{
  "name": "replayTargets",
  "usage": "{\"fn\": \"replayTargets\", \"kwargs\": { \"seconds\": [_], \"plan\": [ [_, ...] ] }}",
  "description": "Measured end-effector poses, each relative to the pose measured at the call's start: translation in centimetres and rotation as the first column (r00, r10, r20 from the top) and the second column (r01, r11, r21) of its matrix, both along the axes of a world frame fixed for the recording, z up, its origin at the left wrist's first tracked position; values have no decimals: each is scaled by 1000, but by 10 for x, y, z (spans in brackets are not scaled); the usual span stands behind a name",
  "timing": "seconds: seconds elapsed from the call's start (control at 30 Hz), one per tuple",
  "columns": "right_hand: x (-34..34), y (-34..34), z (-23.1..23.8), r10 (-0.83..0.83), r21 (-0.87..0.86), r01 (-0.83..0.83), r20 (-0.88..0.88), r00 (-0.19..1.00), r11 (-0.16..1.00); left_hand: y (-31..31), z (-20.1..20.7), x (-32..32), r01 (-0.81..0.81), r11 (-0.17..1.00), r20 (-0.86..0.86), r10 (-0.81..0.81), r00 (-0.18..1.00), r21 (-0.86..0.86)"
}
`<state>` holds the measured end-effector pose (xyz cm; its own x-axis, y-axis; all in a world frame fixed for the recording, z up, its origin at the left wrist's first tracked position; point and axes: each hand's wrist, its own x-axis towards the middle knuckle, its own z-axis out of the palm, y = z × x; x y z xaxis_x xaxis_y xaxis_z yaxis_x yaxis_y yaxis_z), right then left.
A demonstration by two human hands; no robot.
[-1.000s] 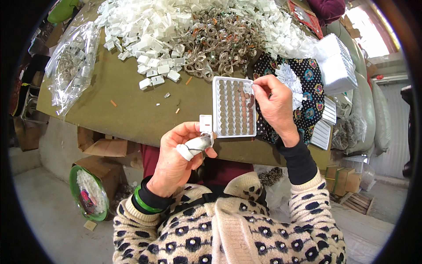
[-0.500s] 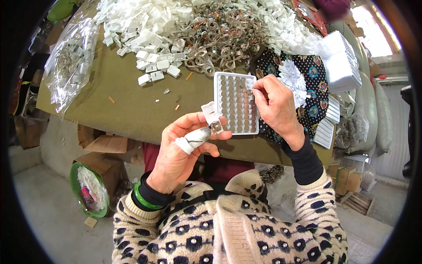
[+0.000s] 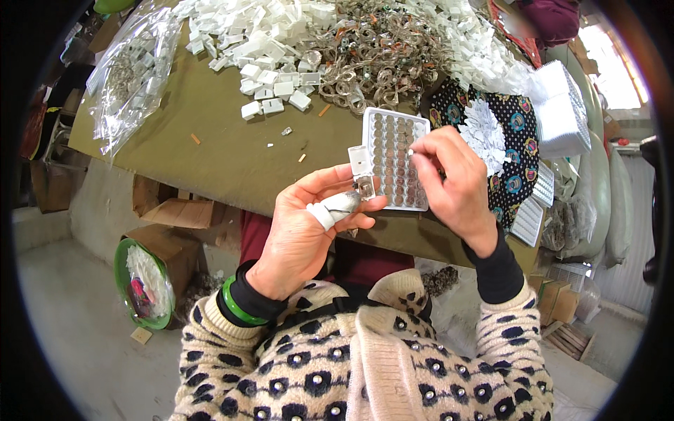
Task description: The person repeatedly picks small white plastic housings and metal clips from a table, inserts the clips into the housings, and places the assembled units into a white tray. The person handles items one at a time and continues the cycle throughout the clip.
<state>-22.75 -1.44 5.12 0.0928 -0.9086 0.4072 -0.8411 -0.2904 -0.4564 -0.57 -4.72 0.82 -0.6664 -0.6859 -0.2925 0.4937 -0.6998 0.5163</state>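
Observation:
My left hand (image 3: 302, 217), palm turned up, holds a small hinged case (image 3: 361, 161) in its fingers. The case stands open, its white flap raised above a clear lower part. White wrapping covers part of the thumb. Just behind the case lies a white tray (image 3: 399, 115) with rows of round cells holding small round pieces. My right hand (image 3: 456, 184) is over the right side of this tray, thumb and forefinger pinched on a tiny pale piece (image 3: 411, 151). The piece is too small to name.
A heap of white cases (image 3: 274, 42) and a pile of clear ring-shaped parts (image 3: 379, 49) cover the table's far side. A plastic bag (image 3: 137, 77) lies left. On the right are patterned cloth (image 3: 516, 112), white slips (image 3: 484, 137) and stacked trays (image 3: 562, 105).
My right hand's pinched fingertips have shifted left across the tray, closer to the case, and a tiny pale piece now shows between them. My left hand still holds the open case.

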Motion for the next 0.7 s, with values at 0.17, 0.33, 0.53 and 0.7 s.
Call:
{"fn": "replayTargets", "kwargs": {
  "seconds": [0.17, 0.33, 0.53, 0.7],
  "plan": [
    [39, 18, 1, 88, -145, -81, 42, 995, 986, 8, 3, -1, -17, 999, 99, 21, 995, -40],
    [46, 23, 0, 147, -86, -156, -106, 983, 984, 17, 7, 0, -42, 996, 105, 51, 993, -85],
    [46, 35, 12, 172, 35, -177, 119, 978, 984, 20, 9, 3, -41, 988, 173, 67, 983, -150],
    [45, 38, 12, 108, -5, -110, 249, 962, 994, 20, 12, 6, -17, 989, 210, 49, 976, -149]
  ]
}}
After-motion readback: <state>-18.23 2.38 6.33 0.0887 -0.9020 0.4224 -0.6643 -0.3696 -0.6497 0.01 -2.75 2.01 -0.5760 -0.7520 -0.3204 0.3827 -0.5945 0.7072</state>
